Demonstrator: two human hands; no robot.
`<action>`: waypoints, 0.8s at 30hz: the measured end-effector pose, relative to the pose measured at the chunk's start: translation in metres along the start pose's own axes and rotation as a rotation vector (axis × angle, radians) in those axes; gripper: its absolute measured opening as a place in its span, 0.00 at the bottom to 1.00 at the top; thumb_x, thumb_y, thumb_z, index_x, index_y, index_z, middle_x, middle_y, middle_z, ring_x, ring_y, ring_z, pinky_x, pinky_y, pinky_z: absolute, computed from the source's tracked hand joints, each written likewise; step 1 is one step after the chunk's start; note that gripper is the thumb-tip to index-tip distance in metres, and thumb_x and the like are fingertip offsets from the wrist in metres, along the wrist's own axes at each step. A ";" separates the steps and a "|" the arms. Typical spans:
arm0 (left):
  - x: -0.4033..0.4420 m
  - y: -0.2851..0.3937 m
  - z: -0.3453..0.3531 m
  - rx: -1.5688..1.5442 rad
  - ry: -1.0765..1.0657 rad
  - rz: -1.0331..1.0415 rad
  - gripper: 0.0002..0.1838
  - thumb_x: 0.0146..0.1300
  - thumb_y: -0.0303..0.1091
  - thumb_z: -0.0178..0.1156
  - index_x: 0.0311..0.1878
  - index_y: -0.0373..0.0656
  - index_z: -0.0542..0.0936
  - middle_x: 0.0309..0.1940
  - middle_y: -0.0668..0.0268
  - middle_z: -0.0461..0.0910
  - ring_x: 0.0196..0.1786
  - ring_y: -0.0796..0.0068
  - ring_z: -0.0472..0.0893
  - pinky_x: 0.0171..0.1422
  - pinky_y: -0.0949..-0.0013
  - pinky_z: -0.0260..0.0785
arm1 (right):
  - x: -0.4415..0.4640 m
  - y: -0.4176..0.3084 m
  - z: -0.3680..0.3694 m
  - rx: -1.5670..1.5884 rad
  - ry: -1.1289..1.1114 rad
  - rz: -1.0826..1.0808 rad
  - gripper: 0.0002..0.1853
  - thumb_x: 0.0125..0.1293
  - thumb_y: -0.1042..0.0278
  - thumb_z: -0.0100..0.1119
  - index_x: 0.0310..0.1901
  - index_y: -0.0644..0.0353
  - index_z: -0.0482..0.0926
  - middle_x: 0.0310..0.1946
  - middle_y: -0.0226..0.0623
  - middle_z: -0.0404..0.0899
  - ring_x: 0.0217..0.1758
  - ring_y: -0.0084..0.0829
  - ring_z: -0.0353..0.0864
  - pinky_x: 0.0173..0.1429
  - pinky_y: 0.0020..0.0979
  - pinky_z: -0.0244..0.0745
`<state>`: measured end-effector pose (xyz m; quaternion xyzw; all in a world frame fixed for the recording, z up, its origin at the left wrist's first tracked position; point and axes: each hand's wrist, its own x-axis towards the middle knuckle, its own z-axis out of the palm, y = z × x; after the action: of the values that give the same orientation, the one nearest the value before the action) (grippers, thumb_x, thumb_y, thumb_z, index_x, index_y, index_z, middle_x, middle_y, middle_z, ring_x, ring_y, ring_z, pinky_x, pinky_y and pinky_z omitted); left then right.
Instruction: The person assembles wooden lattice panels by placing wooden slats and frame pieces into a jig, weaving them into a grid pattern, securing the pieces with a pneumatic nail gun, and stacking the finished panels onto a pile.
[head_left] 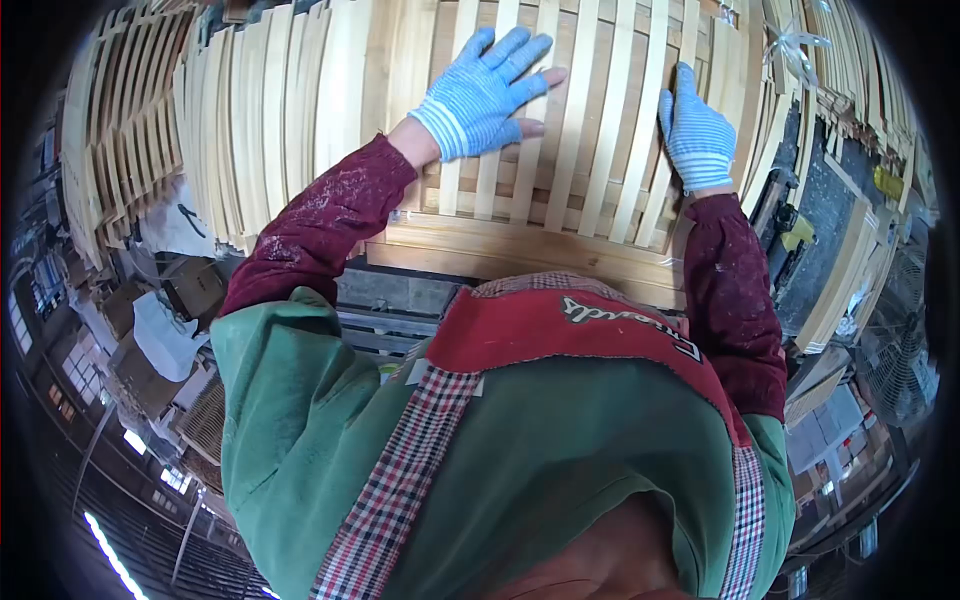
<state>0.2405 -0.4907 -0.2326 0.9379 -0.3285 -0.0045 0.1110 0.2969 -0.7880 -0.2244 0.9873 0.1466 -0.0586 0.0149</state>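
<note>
Blue-and-white striped gloves on both hands; maroon sleeves dusted with pale powder. Left hand (485, 95) lies palm down, fingers spread, on the pale slats (568, 130) of a wooden panel (520, 262). Nothing clenched in it; the glove leaves the tips of the thumb and one finger bare. Panel directly under this hand and reaching across toward the other; slats run away from the person, thick front rail nearer the body than either hand.

Right hand (697, 130) at the panel's right side, fingers pointing away, thumb set apart. It touches the wood there; whether it grips an edge, cannot tell.

Left of the left hand, a row of loose pale strips (265, 120), close-packed; beyond them, more strips. Lower left of that hand, a white bag (168, 335) among cardboard boxes (198, 288). Right of the right hand and nearer the body, a yellow-and-black tool (797, 232); farther out, a fan (893, 345). Red apron (570, 330) over green clothing.
</note>
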 end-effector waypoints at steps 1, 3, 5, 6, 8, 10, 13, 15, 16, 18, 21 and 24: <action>0.000 0.000 0.003 -0.027 0.012 0.040 0.37 0.58 0.54 0.63 0.70 0.56 0.66 0.69 0.55 0.62 0.72 0.53 0.61 0.75 0.48 0.49 | -0.001 0.001 0.001 -0.010 0.015 -0.020 0.25 0.72 0.52 0.46 0.65 0.55 0.65 0.24 0.47 0.81 0.24 0.48 0.81 0.29 0.45 0.76; -0.002 0.001 -0.003 -0.050 -0.020 0.055 0.38 0.56 0.52 0.65 0.69 0.55 0.66 0.69 0.55 0.62 0.71 0.53 0.61 0.74 0.46 0.50 | -0.005 0.003 0.001 0.032 0.047 -0.046 0.22 0.71 0.53 0.48 0.60 0.56 0.68 0.22 0.44 0.81 0.22 0.45 0.81 0.27 0.45 0.74; -0.005 0.007 -0.008 -0.037 -0.076 0.039 0.38 0.55 0.52 0.65 0.69 0.54 0.66 0.69 0.55 0.62 0.71 0.54 0.61 0.73 0.45 0.50 | -0.003 0.006 -0.001 0.020 0.056 -0.087 0.23 0.71 0.53 0.50 0.62 0.55 0.69 0.20 0.45 0.80 0.21 0.47 0.80 0.26 0.44 0.73; -0.006 0.007 -0.004 -0.043 -0.079 0.032 0.39 0.54 0.52 0.66 0.69 0.54 0.66 0.69 0.55 0.62 0.72 0.53 0.60 0.73 0.44 0.50 | -0.002 0.008 0.001 0.015 0.087 -0.100 0.22 0.71 0.54 0.50 0.62 0.55 0.69 0.19 0.44 0.79 0.20 0.46 0.79 0.25 0.43 0.73; -0.006 0.010 -0.005 -0.081 -0.092 0.015 0.39 0.54 0.52 0.66 0.69 0.54 0.66 0.69 0.55 0.62 0.72 0.53 0.60 0.74 0.44 0.49 | -0.009 0.004 0.006 -0.011 0.088 -0.127 0.21 0.70 0.56 0.51 0.61 0.55 0.70 0.17 0.42 0.77 0.18 0.43 0.79 0.24 0.42 0.72; -0.003 0.010 -0.014 -0.098 -0.079 -0.001 0.38 0.54 0.52 0.67 0.68 0.54 0.68 0.69 0.54 0.62 0.71 0.52 0.61 0.74 0.45 0.50 | -0.021 0.002 0.000 0.028 0.090 -0.188 0.21 0.68 0.60 0.54 0.62 0.54 0.70 0.14 0.40 0.74 0.16 0.40 0.76 0.22 0.40 0.69; 0.024 -0.011 -0.041 -0.089 0.019 -0.029 0.36 0.56 0.51 0.66 0.67 0.54 0.69 0.68 0.54 0.62 0.69 0.50 0.64 0.71 0.46 0.56 | -0.022 0.012 -0.013 0.200 0.104 -0.279 0.15 0.67 0.63 0.53 0.54 0.53 0.70 0.13 0.39 0.73 0.16 0.42 0.77 0.22 0.41 0.71; 0.060 -0.053 -0.063 -0.065 0.249 -0.046 0.33 0.60 0.51 0.63 0.66 0.52 0.69 0.62 0.52 0.70 0.62 0.50 0.72 0.64 0.52 0.66 | -0.005 0.013 -0.033 0.388 0.037 -0.385 0.17 0.65 0.61 0.56 0.54 0.55 0.71 0.16 0.40 0.75 0.18 0.45 0.77 0.24 0.43 0.72; 0.078 -0.074 -0.070 -0.075 0.319 -0.094 0.32 0.61 0.52 0.62 0.66 0.51 0.69 0.59 0.51 0.72 0.60 0.50 0.74 0.62 0.54 0.68 | 0.011 0.003 -0.042 0.332 -0.007 -0.539 0.19 0.64 0.60 0.58 0.54 0.56 0.72 0.22 0.40 0.77 0.24 0.43 0.80 0.29 0.42 0.73; 0.119 -0.115 -0.091 -0.085 0.294 -0.126 0.30 0.64 0.53 0.58 0.65 0.49 0.69 0.52 0.49 0.77 0.53 0.48 0.78 0.56 0.55 0.71 | 0.044 -0.035 -0.056 0.269 -0.123 -0.839 0.23 0.61 0.54 0.61 0.55 0.55 0.73 0.36 0.40 0.80 0.40 0.41 0.81 0.43 0.41 0.73; 0.194 -0.123 -0.135 -0.116 0.181 0.006 0.26 0.60 0.46 0.58 0.55 0.36 0.73 0.36 0.45 0.81 0.39 0.45 0.81 0.44 0.52 0.74 | 0.097 -0.106 -0.059 0.238 -0.096 -1.297 0.34 0.57 0.44 0.62 0.62 0.53 0.71 0.63 0.41 0.68 0.69 0.43 0.64 0.69 0.46 0.59; 0.256 -0.115 -0.132 -0.063 -0.085 -0.034 0.29 0.66 0.55 0.53 0.62 0.45 0.70 0.40 0.49 0.82 0.43 0.46 0.81 0.49 0.53 0.74 | 0.130 -0.156 -0.025 0.383 0.105 -1.500 0.37 0.57 0.41 0.61 0.65 0.54 0.69 0.66 0.41 0.65 0.72 0.40 0.60 0.72 0.50 0.54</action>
<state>0.5224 -0.5342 -0.1119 0.9385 -0.3165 -0.0568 0.1261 0.3778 -0.6003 -0.2170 0.6107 0.7638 -0.0304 -0.2068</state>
